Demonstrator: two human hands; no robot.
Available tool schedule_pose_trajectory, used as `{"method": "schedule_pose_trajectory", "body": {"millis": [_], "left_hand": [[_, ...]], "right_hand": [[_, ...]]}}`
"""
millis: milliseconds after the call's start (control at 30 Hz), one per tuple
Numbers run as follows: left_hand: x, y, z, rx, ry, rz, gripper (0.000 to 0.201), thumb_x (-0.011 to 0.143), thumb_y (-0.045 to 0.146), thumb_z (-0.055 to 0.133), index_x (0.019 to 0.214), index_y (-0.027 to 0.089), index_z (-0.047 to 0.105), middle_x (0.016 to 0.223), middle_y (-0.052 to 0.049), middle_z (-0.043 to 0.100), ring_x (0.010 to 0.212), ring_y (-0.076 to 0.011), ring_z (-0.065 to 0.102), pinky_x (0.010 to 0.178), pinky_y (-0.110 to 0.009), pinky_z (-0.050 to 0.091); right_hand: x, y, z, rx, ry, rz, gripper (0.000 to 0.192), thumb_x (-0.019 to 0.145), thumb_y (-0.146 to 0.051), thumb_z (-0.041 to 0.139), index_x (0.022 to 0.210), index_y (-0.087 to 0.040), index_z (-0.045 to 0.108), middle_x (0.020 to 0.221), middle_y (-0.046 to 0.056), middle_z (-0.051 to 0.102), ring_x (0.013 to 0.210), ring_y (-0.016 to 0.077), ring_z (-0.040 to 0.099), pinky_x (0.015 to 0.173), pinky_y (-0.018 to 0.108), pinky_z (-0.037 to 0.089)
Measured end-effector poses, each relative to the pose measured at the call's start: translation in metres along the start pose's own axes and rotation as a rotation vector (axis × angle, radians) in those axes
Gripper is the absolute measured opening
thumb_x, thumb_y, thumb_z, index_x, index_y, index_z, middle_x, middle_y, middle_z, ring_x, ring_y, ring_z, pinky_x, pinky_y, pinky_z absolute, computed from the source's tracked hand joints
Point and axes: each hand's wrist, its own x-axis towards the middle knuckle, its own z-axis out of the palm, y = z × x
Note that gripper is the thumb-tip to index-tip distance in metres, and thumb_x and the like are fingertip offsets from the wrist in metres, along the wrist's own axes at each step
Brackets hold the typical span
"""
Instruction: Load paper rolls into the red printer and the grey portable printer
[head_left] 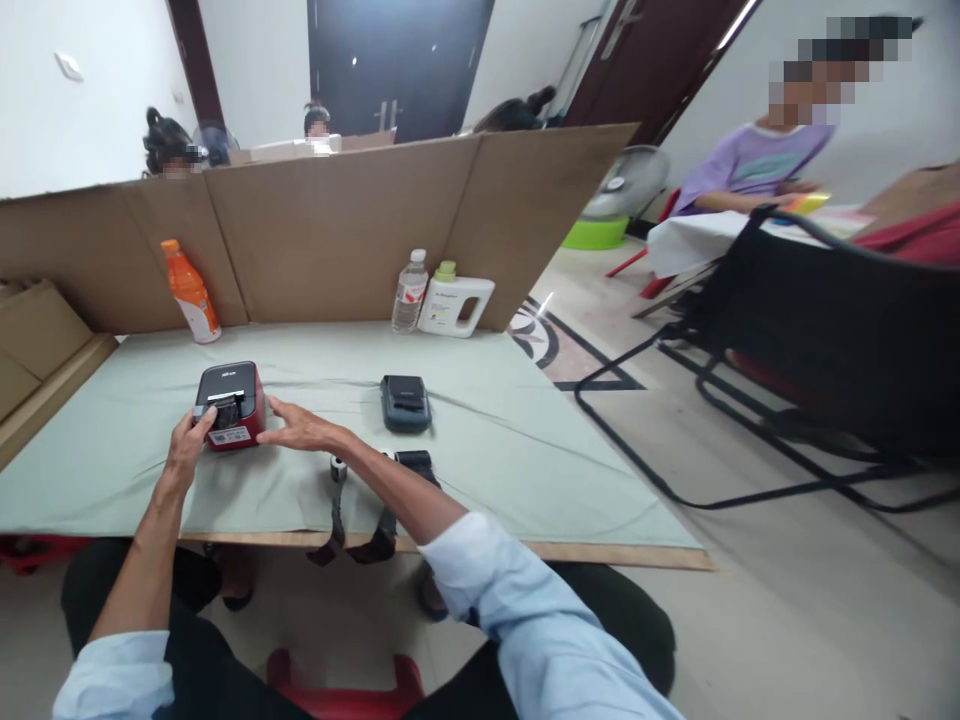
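Note:
A small red and black label printer [229, 402] sits on the pale green cloth [487, 450] covering the table. My left hand [189, 440] grips its near left corner, fingers at the front slot. My right hand [300, 428] lies flat against its right side, fingers spread. A dark grey printer-like device [405, 402] rests a little to the right, untouched. Two black straps [360, 510] lie by my right forearm and hang over the table's front edge.
A cardboard screen [337, 230] walls the table's far side. Against it stand an orange bottle [192, 292], a clear water bottle [409, 292] and a white jug [456, 304]. A black folding chair [817, 350] stands at right. Other people sit behind the screen and at a table far right.

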Motion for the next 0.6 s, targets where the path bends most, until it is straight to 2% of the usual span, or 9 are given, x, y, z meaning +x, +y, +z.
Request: {"method": "schedule_pose_trajectory", "body": {"millis": [133,300,467,600], "left_hand": [[0.003,-0.005,0.0,0.04,0.003,0.057,0.076,0.066,0.07,0.08,0.12,0.016,0.072,0.106,-0.006,0.074,0.098,-0.0245,0.066,0.088,-0.035,0.053],[-0.006,0.002,0.013,0.07,-0.052,0.141,0.07,0.073,0.066,0.077,0.122,0.017,0.071,0.109,-0.008,0.075,0.103,-0.0271,0.067,0.092,-0.037,0.054],[-0.021,0.013,0.055,-0.005,-0.191,0.176,0.071,0.072,0.063,0.08,0.123,0.015,0.07,0.115,-0.011,0.077,0.108,-0.0303,0.069,0.095,-0.041,0.057],[-0.028,0.016,0.096,-0.071,-0.287,0.178,0.071,0.072,0.062,0.081,0.124,0.014,0.069,0.118,-0.013,0.076,0.111,-0.0317,0.07,0.098,-0.044,0.057]], "right_hand": [[0.02,-0.002,0.017,0.06,-0.023,-0.052,0.069,0.079,-0.034,0.081,0.141,-0.018,0.055,0.124,0.006,0.071,0.116,0.0283,0.064,0.105,0.041,0.052],[-0.001,-0.005,0.016,0.039,0.045,-0.018,0.062,0.08,-0.027,0.074,0.139,-0.018,0.056,0.118,0.006,0.07,0.112,0.0267,0.064,0.103,0.04,0.051],[-0.046,0.001,-0.013,-0.002,0.14,-0.005,0.057,0.082,-0.026,0.069,0.138,-0.02,0.059,0.119,0.005,0.072,0.106,0.0244,0.065,0.1,0.04,0.051],[-0.074,0.008,-0.041,-0.005,0.188,-0.017,0.051,0.081,-0.025,0.067,0.132,-0.019,0.065,0.121,0.006,0.073,0.112,0.0253,0.064,0.105,0.04,0.049]]}}
